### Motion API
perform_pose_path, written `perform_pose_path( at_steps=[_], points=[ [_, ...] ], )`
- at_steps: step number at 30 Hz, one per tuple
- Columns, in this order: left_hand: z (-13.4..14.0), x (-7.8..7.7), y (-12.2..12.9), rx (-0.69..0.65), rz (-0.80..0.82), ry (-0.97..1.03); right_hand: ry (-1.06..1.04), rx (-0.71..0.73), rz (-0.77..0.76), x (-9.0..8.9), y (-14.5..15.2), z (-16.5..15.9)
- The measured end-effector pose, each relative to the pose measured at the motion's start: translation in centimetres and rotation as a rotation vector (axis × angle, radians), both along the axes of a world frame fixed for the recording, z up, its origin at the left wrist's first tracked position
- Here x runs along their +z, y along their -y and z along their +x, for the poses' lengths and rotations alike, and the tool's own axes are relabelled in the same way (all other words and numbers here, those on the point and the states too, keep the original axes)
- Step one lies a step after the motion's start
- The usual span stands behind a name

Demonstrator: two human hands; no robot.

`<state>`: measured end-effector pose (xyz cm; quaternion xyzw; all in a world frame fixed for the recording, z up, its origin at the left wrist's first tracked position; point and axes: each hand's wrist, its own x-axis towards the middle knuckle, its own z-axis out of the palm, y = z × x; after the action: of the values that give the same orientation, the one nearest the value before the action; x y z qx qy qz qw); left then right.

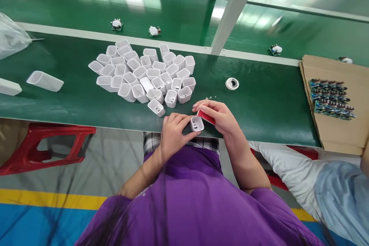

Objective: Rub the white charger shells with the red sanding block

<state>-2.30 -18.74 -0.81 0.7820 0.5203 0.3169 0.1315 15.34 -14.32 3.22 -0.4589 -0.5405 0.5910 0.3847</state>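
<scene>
My left hand [175, 132] grips a white plastic charger housing [197, 124] near the table's front edge. Its open end faces up, and several dark slots show inside. Just above the rim, my right hand [218, 116] is closed on a flat red piece [206, 117]; its exact kind is unclear. Close beyond my left hand stands another slotted white housing [156, 108], at the front of a large cluster of white housings [140, 72]. Small white bits [211, 97] lie on the table beyond my right hand.
A white ring-shaped roll [232, 83] lies at right on the green table [273, 103]. Circuit boards [331, 98] rest on cardboard [340, 134]. Beyond, small boards [116, 24] sit on a green belt [184, 19]. A post [230, 13] rises behind; a person [340, 188] sits at right.
</scene>
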Motion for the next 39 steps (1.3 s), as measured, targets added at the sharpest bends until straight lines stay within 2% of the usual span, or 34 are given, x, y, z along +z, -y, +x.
perform_pose_path(
  at_steps=[2, 4, 9, 12, 15, 16, 20, 24, 25, 26, 28, 30, 32, 36, 39],
  points=[
    [0.0, -0.2, 0.0, -0.011, 0.017, -0.009, 0.004, 0.105, 0.061, 0.3, 1.0, 0.1],
    [-0.1, -0.4, 0.1, -0.011, 0.033, -0.017, 0.046, 0.133, 0.148, 0.3, 1.7, -0.6],
    [0.0, -0.4, 0.1, 0.003, 0.036, -0.015, 0.156, -0.090, 0.224, -0.5, 0.4, -2.2],
    [0.1, -0.1, 0.0, 0.015, 0.015, -0.015, 0.079, -0.188, 0.114, -0.7, -0.6, -1.5],
    [0.2, 0.1, 0.0, 0.019, 0.003, -0.012, -0.042, -0.101, -0.016, -0.3, -0.3, -0.2],
    [0.2, 0.2, 0.0, 0.019, 0.002, -0.010, -0.054, -0.074, -0.020, -0.2, 0.0, 0.2],
    [0.2, 0.2, 0.0, 0.029, -0.010, -0.005, -0.058, -0.137, 0.041, 0.4, 1.3, 0.7],
    [0.1, -0.1, 0.0, 0.011, 0.016, -0.006, -0.023, 0.101, 0.089, 0.2, 1.4, -0.5],
    [0.1, -0.2, 0.0, 0.004, 0.027, -0.005, 0.011, 0.118, 0.127, 0.0, 1.2, -0.9],
    [0.0, -0.2, 0.1, -0.001, 0.038, -0.005, 0.052, 0.086, 0.169, -0.3, 0.9, -1.2],
    [0.0, -0.2, 0.2, -0.001, 0.047, -0.015, 0.124, -0.070, 0.224, -0.7, 0.0, -1.5],
    [0.1, -0.2, 0.2, 0.018, 0.056, -0.005, 0.128, -0.225, 0.220, -1.0, -0.7, -1.3],
    [0.1, -0.2, 0.2, 0.015, 0.074, 0.044, 0.053, -0.288, 0.167, -1.0, -0.9, -0.8],
    [0.3, -0.5, 0.0, -0.041, 0.116, 0.132, -0.100, -0.198, 0.067, -0.6, 0.8, -0.3],
    [0.4, -0.8, 0.0, -0.002, 0.130, 0.049, -0.119, -0.104, 0.096, -0.4, 2.5, -0.6]
  ],
)
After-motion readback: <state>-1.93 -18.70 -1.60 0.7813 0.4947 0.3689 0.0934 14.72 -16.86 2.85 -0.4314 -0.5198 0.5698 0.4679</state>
